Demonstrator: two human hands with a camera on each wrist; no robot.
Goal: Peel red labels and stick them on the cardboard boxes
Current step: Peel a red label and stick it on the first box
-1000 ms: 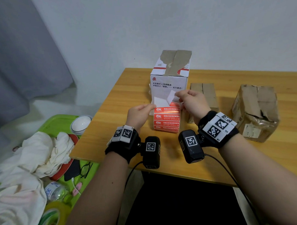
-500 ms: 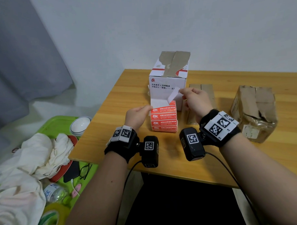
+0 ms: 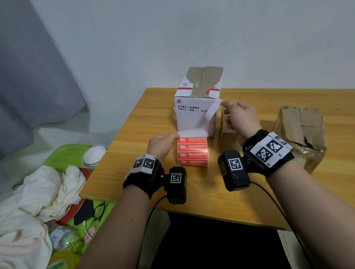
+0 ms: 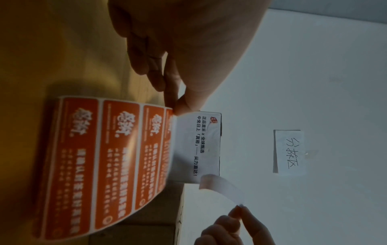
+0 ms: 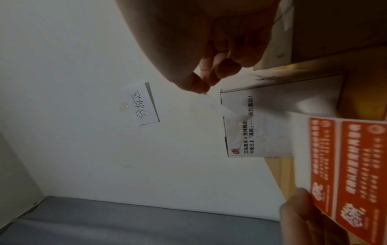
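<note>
Peeling: label [image 3: 212, 111] pinched between right hand [image 3: 240, 118] thumb and finger, white side showing
Left hand [image 3: 163, 144]: pinches label sheet [image 3: 192, 152] top edge
White box [image 3: 194, 115]: behind sheet

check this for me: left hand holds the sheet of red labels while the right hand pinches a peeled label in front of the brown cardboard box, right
Not quite. The right hand pinches the peeled label in front of the white printed cardboard box, as the head view shows. The left hand does hold the red label sheet.

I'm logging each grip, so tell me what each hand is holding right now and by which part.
Left hand pinches the label sheet at its top left corner. Right hand pinches the peeled label by its upper end; its white back faces the head camera.
</note>
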